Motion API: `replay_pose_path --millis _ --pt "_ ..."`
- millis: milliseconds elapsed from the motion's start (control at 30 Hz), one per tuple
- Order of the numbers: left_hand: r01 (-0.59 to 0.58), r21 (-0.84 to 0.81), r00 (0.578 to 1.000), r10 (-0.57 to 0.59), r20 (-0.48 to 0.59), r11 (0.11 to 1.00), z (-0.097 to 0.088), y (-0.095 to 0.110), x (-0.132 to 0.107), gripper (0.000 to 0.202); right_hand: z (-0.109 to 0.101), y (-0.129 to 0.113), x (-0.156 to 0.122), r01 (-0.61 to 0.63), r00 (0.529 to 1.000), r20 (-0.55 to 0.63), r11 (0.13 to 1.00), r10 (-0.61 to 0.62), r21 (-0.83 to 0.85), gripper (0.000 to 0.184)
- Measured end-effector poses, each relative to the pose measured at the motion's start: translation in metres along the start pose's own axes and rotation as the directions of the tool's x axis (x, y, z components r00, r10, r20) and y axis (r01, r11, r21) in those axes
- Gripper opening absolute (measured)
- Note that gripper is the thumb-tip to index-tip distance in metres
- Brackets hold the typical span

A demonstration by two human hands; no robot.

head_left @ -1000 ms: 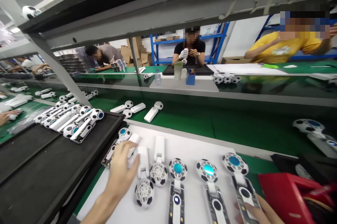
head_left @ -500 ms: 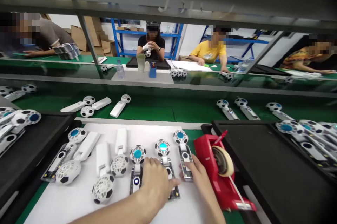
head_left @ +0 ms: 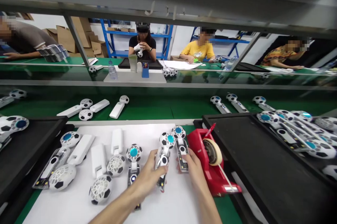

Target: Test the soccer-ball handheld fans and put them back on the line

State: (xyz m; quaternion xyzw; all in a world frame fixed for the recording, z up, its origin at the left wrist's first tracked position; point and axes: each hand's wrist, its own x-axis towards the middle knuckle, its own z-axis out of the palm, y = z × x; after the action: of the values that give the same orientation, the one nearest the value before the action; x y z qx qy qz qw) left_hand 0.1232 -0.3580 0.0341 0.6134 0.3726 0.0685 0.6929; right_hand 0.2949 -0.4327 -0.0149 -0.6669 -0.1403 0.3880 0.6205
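Observation:
Several football-patterned handheld fans lie on a white sheet (head_left: pixel 79 203) in front of me. My left hand (head_left: pixel 147 178) is closed round the handle of one fan (head_left: pixel 163 155), lifted and tilted off the sheet, its blue-centred head pointing away. My right hand (head_left: pixel 193 168) rests with its fingers on the handle of the neighbouring fan (head_left: pixel 181 146), which lies flat beside the red tape dispenser (head_left: pixel 207 162). Another open-backed fan (head_left: pixel 133 164) lies just left of my left hand.
Black trays (head_left: pixel 263 168) flank the sheet; the right one holds several fans (head_left: pixel 289 129), as does the left one (head_left: pixel 13 125). More fans (head_left: pixel 86 106) lie on the green conveyor belt (head_left: pixel 184 108). Other people work at a table across the belt.
My view swung right and steadied. My left hand moved from the white fans at the left to the middle fan and lifted it. My right hand stayed on the fan by the dispenser.

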Motion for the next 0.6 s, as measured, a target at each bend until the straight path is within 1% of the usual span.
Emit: replay_pose_path --millis 67,133,167,200,267,367,433,500,533,600 --pt "-0.032 -0.213 0.999 0.037 0.021 0.976 -0.009 0.005 -0.014 0.054 0.003 -0.004 -0.005 0.019 1.0 0.001 1.0 -0.019 0.012 0.046" --pt "-0.091 -0.425 0.995 0.103 0.005 0.901 -0.019 0.016 -0.027 0.059 0.01 -0.014 -0.012 0.055 0.998 0.025 0.998 -0.056 0.034 0.047" --pt "-0.128 -0.497 0.99 0.14 -0.012 0.858 -0.026 0.024 -0.032 0.06 0.015 -0.021 -0.016 0.076 0.996 0.053 0.996 -0.078 0.045 0.046" --pt "-0.171 -0.539 0.983 0.183 -0.031 0.824 -0.034 0.033 -0.037 0.06 0.021 -0.03 -0.02 0.094 0.991 0.093 0.993 -0.1 0.065 0.045" --pt "-0.25 -0.562 0.96 0.276 -0.041 0.788 -0.052 0.055 -0.043 0.055 0.035 -0.053 -0.027 0.107 0.972 0.195 0.983 -0.134 0.147 0.04" --pt "-0.31 -0.641 0.912 0.411 0.009 0.702 -0.082 0.086 -0.044 0.046 0.059 -0.092 -0.034 0.065 0.916 0.354 0.943 -0.187 0.327 0.038" --pt "-0.282 -0.723 0.874 0.48 0.078 0.631 -0.099 0.098 -0.041 0.043 0.075 -0.116 -0.035 0.012 0.869 0.448 0.915 -0.209 0.404 0.036" --pt "-0.223 -0.804 0.841 0.526 0.127 0.551 -0.111 0.103 -0.037 0.04 0.088 -0.136 -0.032 -0.051 0.811 0.537 0.888 -0.231 0.458 0.032" --pt "-0.199 -0.834 0.831 0.54 0.134 0.514 -0.116 0.104 -0.034 0.039 0.094 -0.143 -0.029 -0.083 0.784 0.572 0.871 -0.243 0.485 0.03" --pt "-0.177 -0.871 0.831 0.543 0.117 0.459 -0.122 0.104 -0.03 0.039 0.104 -0.153 -0.023 -0.139 0.741 0.616 0.836 -0.267 0.531 0.03"
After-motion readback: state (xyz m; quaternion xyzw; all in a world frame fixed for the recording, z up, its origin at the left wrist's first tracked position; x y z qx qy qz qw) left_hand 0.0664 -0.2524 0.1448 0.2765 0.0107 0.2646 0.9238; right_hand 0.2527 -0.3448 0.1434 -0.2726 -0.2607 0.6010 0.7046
